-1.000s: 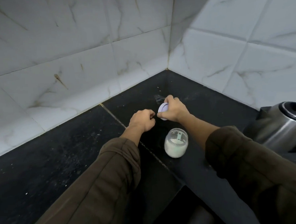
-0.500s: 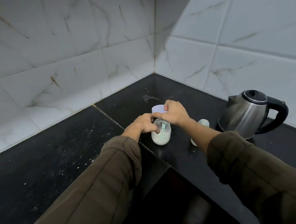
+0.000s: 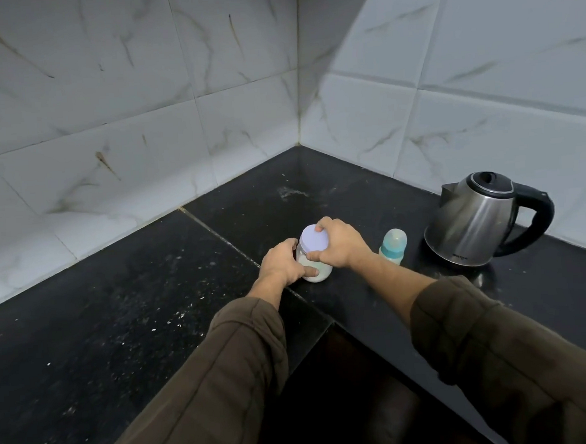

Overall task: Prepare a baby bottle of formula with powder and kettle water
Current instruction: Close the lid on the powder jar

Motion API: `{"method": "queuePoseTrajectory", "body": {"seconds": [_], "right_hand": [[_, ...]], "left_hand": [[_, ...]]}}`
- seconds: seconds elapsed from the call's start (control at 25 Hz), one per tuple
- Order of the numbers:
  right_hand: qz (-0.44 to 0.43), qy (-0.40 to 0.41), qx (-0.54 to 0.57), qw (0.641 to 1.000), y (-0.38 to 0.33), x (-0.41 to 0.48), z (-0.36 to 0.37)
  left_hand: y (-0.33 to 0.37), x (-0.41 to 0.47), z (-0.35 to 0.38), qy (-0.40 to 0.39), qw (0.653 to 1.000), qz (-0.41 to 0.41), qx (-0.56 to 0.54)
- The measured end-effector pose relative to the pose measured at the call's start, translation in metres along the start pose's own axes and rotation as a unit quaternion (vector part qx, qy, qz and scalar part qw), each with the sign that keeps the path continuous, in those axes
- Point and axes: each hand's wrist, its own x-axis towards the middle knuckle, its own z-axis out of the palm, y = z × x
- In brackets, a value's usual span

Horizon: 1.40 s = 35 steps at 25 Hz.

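A small clear jar of white formula powder (image 3: 318, 273) stands on the black counter (image 3: 120, 315) near the inner corner. My left hand (image 3: 282, 261) wraps the jar's left side. My right hand (image 3: 340, 243) grips the pale lilac lid (image 3: 314, 242), which sits on top of the jar. To the right, a small baby bottle (image 3: 393, 245) with a teal collar and a clear cap stands upright. Further right is a steel electric kettle (image 3: 471, 219) with a black handle and lid, closed.
White marble-look tiled walls (image 3: 144, 127) meet in a corner behind the counter. The counter is L-shaped, with a dark recess (image 3: 344, 389) below its inner edge between my sleeves. White specks and a powder smear (image 3: 291, 192) lie on the stone.
My right hand has brought the lid from the back of the counter down onto the jar. My left hand has taken hold of the jar. The view has shifted, showing the bottle and whole kettle.
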Motion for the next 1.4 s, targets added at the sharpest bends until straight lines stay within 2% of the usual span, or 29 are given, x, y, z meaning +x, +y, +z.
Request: {"method": "queuePoseTrajectory", "body": {"seconds": [0.16,0.4,0.6,0.8,0.92,1.04,1.12,1.2,1.24,1.28,1.4], "right_hand": [[-0.021,-0.017,-0.088,0.996,-0.01,0.008,0.001],[-0.018,-0.054,-0.145,0.988,-0.025,0.016,-0.012],[-0.018,-0.071,-0.18,0.981,-0.027,0.016,-0.014],[0.048,-0.021,-0.155,0.987,-0.029,0.012,-0.009],[0.089,0.015,-0.217,0.972,-0.03,0.006,-0.015],[0.091,0.042,-0.21,0.972,-0.028,0.005,-0.023],[0.041,0.01,-0.151,0.988,-0.023,0.014,-0.023],[-0.003,-0.102,-0.094,0.99,-0.026,0.018,-0.024],[-0.009,-0.14,-0.096,0.985,-0.028,0.019,-0.023],[-0.008,-0.145,-0.112,0.983,-0.03,0.02,-0.021],[0.032,-0.052,-0.181,0.982,-0.033,0.019,-0.017]], "left_hand": [[-0.009,0.003,0.006,0.006,1.0,0.004,-0.027],[-0.013,0.013,0.01,0.023,0.997,0.029,-0.061],[-0.007,0.018,0.009,0.023,0.999,0.034,-0.024],[-0.001,0.016,0.007,0.027,0.999,0.019,0.008],[-0.001,0.017,0.005,0.023,0.999,0.018,0.013],[-0.003,0.018,0.003,0.017,1.0,0.02,0.0],[-0.003,0.018,0.003,0.016,1.0,0.018,0.003],[-0.002,0.018,0.002,0.017,1.0,0.014,0.013],[-0.002,0.017,0.002,0.018,1.0,0.014,0.016],[-0.001,0.017,0.002,0.018,1.0,0.014,0.018],[-0.001,0.016,0.002,0.025,0.999,0.014,0.022]]}}
